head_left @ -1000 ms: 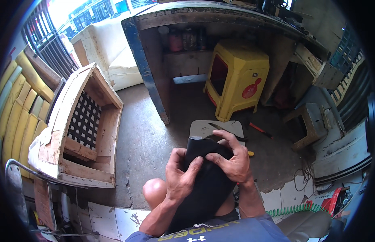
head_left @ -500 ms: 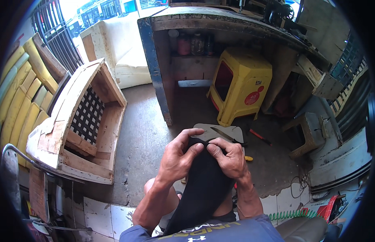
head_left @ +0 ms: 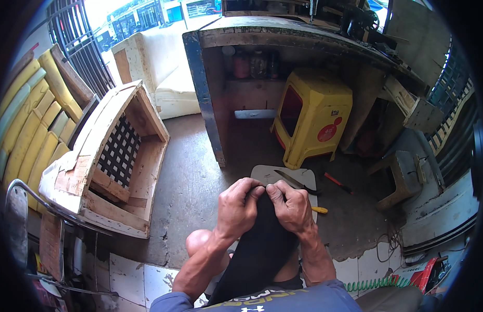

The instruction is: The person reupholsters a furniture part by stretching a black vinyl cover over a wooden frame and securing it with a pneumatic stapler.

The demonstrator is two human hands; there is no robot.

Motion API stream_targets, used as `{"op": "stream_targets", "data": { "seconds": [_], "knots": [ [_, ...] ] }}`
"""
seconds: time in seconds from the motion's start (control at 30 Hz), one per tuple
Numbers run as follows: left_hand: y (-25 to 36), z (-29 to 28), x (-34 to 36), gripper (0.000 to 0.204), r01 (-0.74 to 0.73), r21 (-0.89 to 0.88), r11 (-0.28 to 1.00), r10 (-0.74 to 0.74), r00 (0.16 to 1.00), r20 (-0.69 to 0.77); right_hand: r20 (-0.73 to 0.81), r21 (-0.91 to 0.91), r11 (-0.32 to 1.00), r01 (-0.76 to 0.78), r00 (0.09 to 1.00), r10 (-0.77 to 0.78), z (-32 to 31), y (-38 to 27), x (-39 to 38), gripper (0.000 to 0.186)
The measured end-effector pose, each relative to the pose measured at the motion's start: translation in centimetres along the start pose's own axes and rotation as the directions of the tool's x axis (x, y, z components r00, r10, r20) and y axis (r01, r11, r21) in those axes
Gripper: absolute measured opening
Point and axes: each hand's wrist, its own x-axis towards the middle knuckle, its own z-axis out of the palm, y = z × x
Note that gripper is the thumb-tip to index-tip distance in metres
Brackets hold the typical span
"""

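Observation:
A length of black material [head_left: 262, 244] hangs over my lap. My left hand [head_left: 238, 205] pinches its top edge between thumb and curled fingers, and my right hand [head_left: 289, 205] grips the same edge just beside it, thumbs almost touching. Beyond my hands a pale board [head_left: 261, 171] lies on the floor with a knife [head_left: 287, 177] on it; the board is partly hidden by my hands. A red-and-black tool [head_left: 338, 183] lies to its right, and a yellow handle [head_left: 319, 209] shows by my right hand.
A bare wooden frame with webbing [head_left: 83, 203] stands left, beside stacked foam pieces [head_left: 28, 119]. Ahead, a yellow plastic stool [head_left: 314, 104] sits under a worn workbench [head_left: 210, 36]; a white padded piece [head_left: 168, 99] is behind. A green coiled hose [head_left: 376, 285] runs at lower right.
Both hands have shifted along the top edge of the black material, drawing closer together, and the left fingers that were raised have curled down. The pale flap at that edge is no longer visible.

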Motion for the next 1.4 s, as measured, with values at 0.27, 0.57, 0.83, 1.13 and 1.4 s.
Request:
{"op": "stream_targets", "data": {
  "seconds": [0.27,0.57,0.83,1.13,1.4],
  "knots": [
    [0.8,0.7,0.0,0.008,0.04,0.017,0.999,-0.037,0.993,-0.109,-0.033,0.059,0.991,0.118,0.993,-0.116,0.0,0.4,0.2,0.029],
    [-2.2,2.7,-0.6,0.033,0.404,-0.586,0.702,-0.265,0.913,0.311,-0.077,0.311,0.938,0.152,0.988,-0.134,0.1,1.7,-0.4,0.038],
    [0.1,5.0,-4.1,0.038,0.526,-0.77,0.36,-0.379,0.837,0.395,-0.125,0.389,0.915,0.105,0.99,-0.06,-0.2,1.9,-1.7,0.045],
    [2.9,5.7,-4.6,0.038,0.408,-0.602,0.686,-0.325,0.913,0.248,-0.179,0.617,0.787,0.012,0.976,0.125,-0.7,1.0,-2.0,0.037],
    [9.2,6.9,-3.3,0.029,-0.262,0.222,0.939,0.278,0.96,-0.044,-0.128,0.972,-0.164,0.169,0.963,0.236,-0.1,-2.1,1.0,0.059]
  ]
}}
